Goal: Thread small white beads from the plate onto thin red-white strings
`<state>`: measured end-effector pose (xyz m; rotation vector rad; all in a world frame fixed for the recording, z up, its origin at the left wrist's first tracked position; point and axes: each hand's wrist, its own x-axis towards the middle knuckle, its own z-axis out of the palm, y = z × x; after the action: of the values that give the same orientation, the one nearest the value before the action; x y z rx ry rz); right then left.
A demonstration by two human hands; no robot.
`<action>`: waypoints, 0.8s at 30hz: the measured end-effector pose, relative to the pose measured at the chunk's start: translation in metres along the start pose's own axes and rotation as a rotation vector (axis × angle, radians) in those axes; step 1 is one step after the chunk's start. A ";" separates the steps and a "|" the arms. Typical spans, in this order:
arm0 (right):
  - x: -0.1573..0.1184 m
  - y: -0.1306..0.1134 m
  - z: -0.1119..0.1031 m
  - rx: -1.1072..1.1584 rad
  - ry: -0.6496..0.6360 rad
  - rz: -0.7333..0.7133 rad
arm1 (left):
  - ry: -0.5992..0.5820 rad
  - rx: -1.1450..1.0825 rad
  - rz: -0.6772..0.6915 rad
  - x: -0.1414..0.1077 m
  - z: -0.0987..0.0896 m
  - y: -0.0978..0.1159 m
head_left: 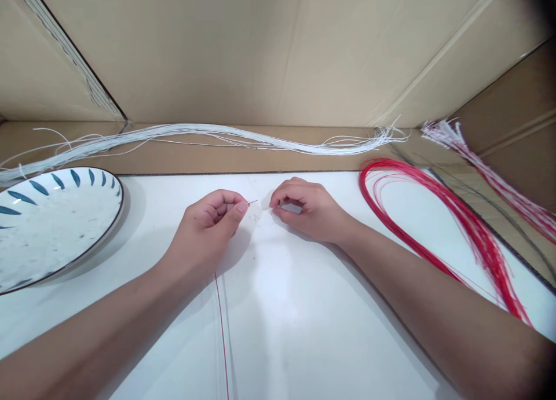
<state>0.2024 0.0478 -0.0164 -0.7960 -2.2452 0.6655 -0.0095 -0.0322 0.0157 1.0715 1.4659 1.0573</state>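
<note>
My left hand (216, 216) pinches a thin red wire (221, 319) between thumb and forefinger. The wire's short end pokes out past the fingertips toward the right, and its long part hangs down below the wrist to the bottom edge of the view. Across a small gap, my right hand (306, 208) is closed in a pinch. Something tiny and pale may be at its fingertips, too small to name. Small reddish specks lie on the white tabletop (269, 307) between and below the hands.
A white plate (65, 226) with blue leaf marks stands at left. Along the back stretches a bundle of white wires (243, 136). A looped bundle of red wires (399, 226) lies at right, beyond it a red-and-white bundle (490, 168). Cardboard walls (260, 52) enclose the back.
</note>
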 end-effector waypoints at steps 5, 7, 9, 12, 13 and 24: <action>0.000 -0.003 0.001 -0.003 0.031 -0.019 | -0.004 0.033 0.020 -0.003 0.000 0.003; 0.000 -0.005 0.002 -0.008 0.049 -0.013 | 0.000 0.042 0.018 -0.002 0.000 0.003; 0.000 -0.007 0.002 -0.005 0.055 -0.009 | 0.005 0.064 0.009 -0.002 0.000 0.004; -0.001 -0.008 0.002 0.007 0.053 0.003 | 0.006 0.135 0.012 -0.003 0.000 0.004; -0.001 -0.008 0.002 0.014 0.056 0.021 | 0.004 0.157 0.015 -0.003 0.000 0.004; 0.005 -0.039 0.014 0.869 0.223 0.457 | -0.007 0.034 0.113 -0.005 0.005 0.002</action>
<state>0.1760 0.0211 0.0012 -0.8527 -1.3445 1.5305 -0.0039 -0.0358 0.0178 1.1933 1.4360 1.1097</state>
